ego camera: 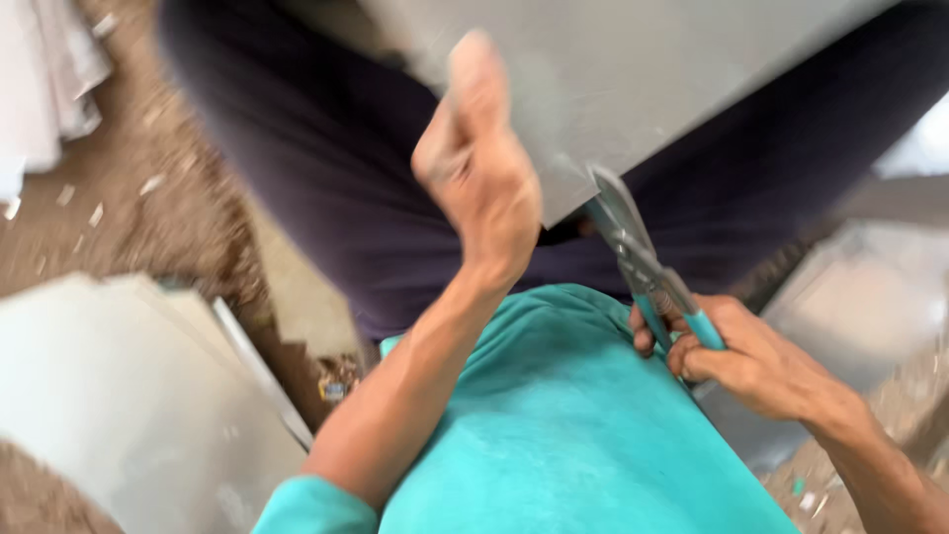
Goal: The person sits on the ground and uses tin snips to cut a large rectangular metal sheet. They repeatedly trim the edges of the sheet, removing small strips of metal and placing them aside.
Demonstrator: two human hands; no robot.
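My left hand [479, 168] grips the near edge of a grey metal sheet [633, 69] that tilts over my lap. My right hand [736, 351] is closed around the teal handles of metal snips [643, 262]. The snips' blades bite into the sheet's lower edge, just right of my left hand. My teal shirt and dark trousers lie below the sheet. The picture is blurred by motion.
A stack of pale metal sheets [129, 396] lies at the lower left. More sheets [44, 79] rest at the upper left on a dusty floor strewn with small offcuts. Another grey sheet [860, 297] lies at the right.
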